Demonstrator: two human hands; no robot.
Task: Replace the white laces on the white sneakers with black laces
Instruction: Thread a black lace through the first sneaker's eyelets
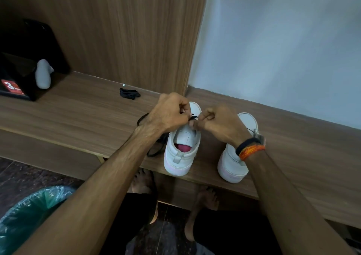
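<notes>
Along the front edge of the wooden worktop stand two white sneakers, heels toward the person. Farthest left, near the back edge, a black box sits beside a pale grey object; further right lies a bundled black lace, well apart from the shoes. The left hand and right hand meet over the left sneaker, each with fingers curled, pinching a black lace above the eyelets; its slack trails off the shoe's left side. The right sneaker stands untouched at the right; a thin dark strand crosses it, though whether it is laced I cannot tell. The lace looks soft, limp and light, best pinched near its stiff tip for threading. Light and easily shifted, the shoe probably needs steadying at the eyelet row.
</notes>
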